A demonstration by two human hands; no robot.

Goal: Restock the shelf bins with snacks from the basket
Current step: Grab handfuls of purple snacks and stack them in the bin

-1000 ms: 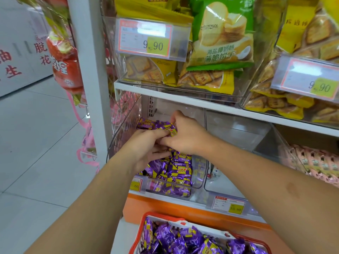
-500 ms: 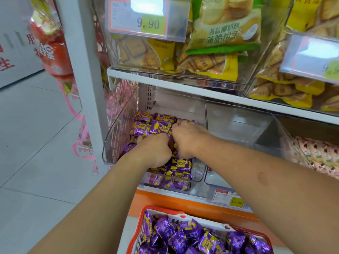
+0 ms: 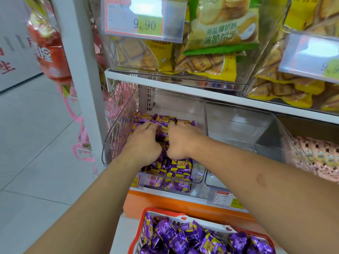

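Left hand (image 3: pixel 142 143), right hand (image 3: pixel 180 142) pinching purple foil snack packets (image 3: pixel 180 165), seemingly; best levelled toward back wall of clear plastic bin (image 3: pixel 117 136).

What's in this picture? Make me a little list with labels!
left hand: on the purple snack packs in the clear bin
right hand: beside it, on the same packs
bin to the right: looks empty
basket: below, red-rimmed, holds more purple packs
upper shelf: yellow biscuit bags
price tag: 9.90
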